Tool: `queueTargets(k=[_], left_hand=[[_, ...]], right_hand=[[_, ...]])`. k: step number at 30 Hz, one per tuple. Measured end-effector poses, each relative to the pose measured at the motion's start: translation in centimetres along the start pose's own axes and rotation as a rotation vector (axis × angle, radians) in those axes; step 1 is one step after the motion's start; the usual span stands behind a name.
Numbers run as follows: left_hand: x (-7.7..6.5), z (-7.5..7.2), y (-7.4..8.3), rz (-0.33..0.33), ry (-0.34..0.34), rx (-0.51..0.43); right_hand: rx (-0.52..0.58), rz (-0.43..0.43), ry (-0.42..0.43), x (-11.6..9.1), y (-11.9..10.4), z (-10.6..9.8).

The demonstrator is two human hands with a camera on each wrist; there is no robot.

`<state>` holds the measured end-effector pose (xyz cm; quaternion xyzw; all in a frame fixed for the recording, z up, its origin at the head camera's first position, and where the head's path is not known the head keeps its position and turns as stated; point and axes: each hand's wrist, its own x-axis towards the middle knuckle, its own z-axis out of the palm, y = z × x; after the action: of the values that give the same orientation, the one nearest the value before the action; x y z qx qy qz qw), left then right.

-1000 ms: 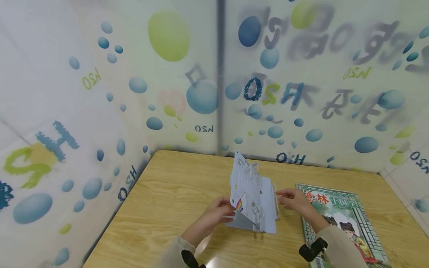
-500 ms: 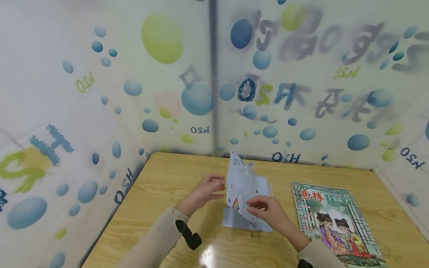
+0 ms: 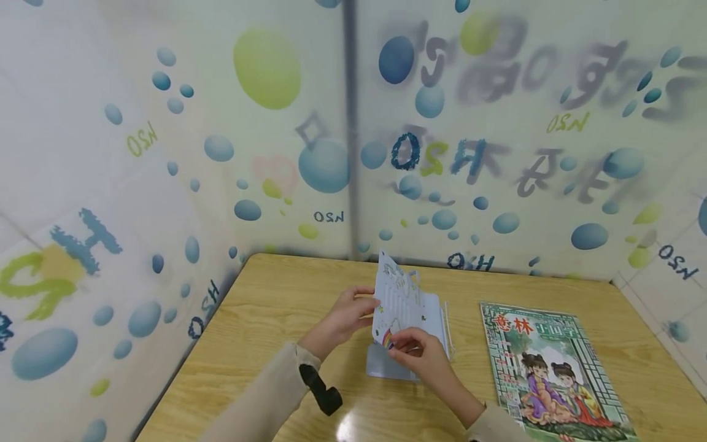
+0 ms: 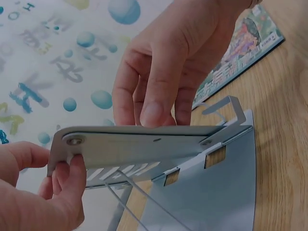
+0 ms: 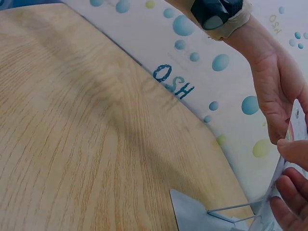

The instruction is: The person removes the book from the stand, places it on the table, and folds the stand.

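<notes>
A pale metal book stand [image 3: 394, 298] stands on the wooden table, its slotted panel raised and printed with a rainbow and unicorns. My left hand [image 3: 345, 316] holds the panel's left edge; the left wrist view shows its thumb and fingers on either side of the corner. At the panel's lower printed part, my right hand [image 3: 422, 356] touches with bent fingers and thumb. From below, the left wrist view shows thin wire supports [image 4: 139, 202] under the panel and the flat base [image 4: 211, 192]. In the right wrist view the panel [image 5: 297, 120] is partly cut off.
A magazine [image 3: 558, 374] with two illustrated figures lies to the right on the table [image 3: 298, 282]. Patterned walls [image 3: 265, 153] with printed bubbles rise behind and at the left. A wire arm [image 3: 447, 328] sticks out at the stand's right side.
My right hand has left the stand's right side and come round to the panel's lower front. The left hand let go of the panel, moved higher and holds its edge again.
</notes>
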<state>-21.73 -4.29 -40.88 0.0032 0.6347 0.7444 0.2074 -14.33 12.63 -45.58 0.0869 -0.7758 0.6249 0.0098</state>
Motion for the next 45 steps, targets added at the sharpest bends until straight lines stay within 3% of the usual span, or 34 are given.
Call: queueTargets(k=[5, 14, 21, 27, 33, 45], left_hand=[[0.1, 0.4, 0.1, 0.011, 0.014, 0.003], [0.5, 1.6, 0.8, 0.026, -0.039, 0.014], [1.1, 3.0, 1.3, 0.026, -0.059, 0.008], [1.5, 4.1, 1.6, 0.016, -0.079, -0.006], [1.6, 5.1, 1.7, 0.003, -0.080, -0.020], [2.4, 7.4, 1.9, 0.002, -0.121, -0.010]], right_hand=[[0.017, -0.003, 0.008, -0.1, 0.0, -0.3], [0.041, -0.060, 0.034, -0.5, 0.3, -1.5], [0.067, -0.113, 0.094, -1.0, 0.5, -2.0], [0.081, -0.049, 0.164, -1.2, 0.2, -2.3], [0.044, -0.057, 0.206, -2.0, -1.5, -2.4], [0.036, -0.155, 0.316, -2.7, -0.9, -3.0]])
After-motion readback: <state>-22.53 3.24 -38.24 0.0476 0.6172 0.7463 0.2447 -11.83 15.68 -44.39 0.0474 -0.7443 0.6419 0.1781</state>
